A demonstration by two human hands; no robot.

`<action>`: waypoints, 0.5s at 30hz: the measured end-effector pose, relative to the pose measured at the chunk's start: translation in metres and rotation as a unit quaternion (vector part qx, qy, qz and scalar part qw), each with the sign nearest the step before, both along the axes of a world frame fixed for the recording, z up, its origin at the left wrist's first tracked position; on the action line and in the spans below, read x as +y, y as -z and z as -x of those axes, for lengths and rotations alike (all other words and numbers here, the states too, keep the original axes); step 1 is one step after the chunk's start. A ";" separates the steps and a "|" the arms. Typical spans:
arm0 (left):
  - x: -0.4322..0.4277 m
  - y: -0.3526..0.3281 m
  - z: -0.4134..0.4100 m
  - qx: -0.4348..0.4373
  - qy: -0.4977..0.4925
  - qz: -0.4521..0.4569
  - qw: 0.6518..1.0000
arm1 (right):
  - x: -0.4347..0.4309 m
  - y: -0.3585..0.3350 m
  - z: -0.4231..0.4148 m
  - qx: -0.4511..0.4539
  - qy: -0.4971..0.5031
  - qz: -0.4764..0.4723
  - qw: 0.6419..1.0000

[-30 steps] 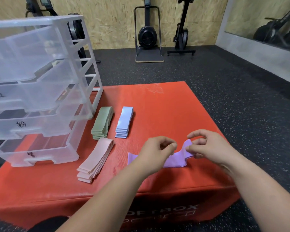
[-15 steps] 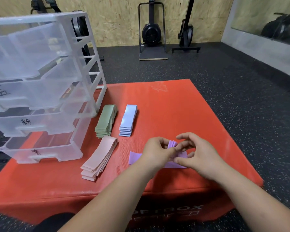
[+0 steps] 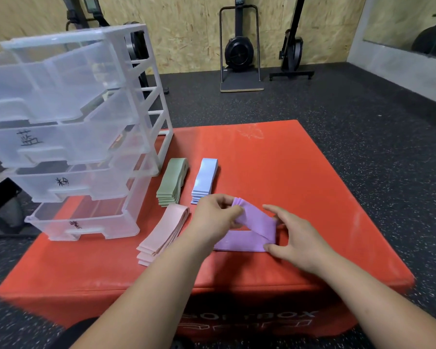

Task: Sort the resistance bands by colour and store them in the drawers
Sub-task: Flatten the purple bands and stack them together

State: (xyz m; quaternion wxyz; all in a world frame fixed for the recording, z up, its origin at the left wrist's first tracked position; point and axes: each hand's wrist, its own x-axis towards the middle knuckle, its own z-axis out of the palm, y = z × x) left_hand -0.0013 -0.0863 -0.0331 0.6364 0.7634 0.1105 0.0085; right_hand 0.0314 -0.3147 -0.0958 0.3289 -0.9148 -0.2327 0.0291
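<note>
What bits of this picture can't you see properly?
Head view: drawer labels, writing too small and blurred.
Head view: top drawer, cut by left edge.
Head view: purple bands, count hidden by left hand.
Head view: right hand, own fingers hide whether it pinches.
Head view: box lettering, blurred.

— Where does the camera sit?
— On my head, wide-angle, facing forward and down. The red box point(image 3: 275, 172) lies close below me, the drawer unit point(image 3: 73, 122) at left, the far wall point(image 3: 186, 34) along the top.
</note>
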 end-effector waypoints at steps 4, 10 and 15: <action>0.037 0.007 0.008 0.019 -0.064 -0.053 0.996 | 0.012 0.001 -0.006 -0.014 -0.050 0.006 0.999; 0.066 0.023 0.022 0.043 -0.101 -0.162 0.981 | 0.025 0.002 -0.006 -0.064 -0.093 0.110 0.988; 0.068 0.034 0.027 0.035 -0.060 -0.305 0.950 | 0.022 0.004 -0.011 -0.066 -0.104 0.115 0.986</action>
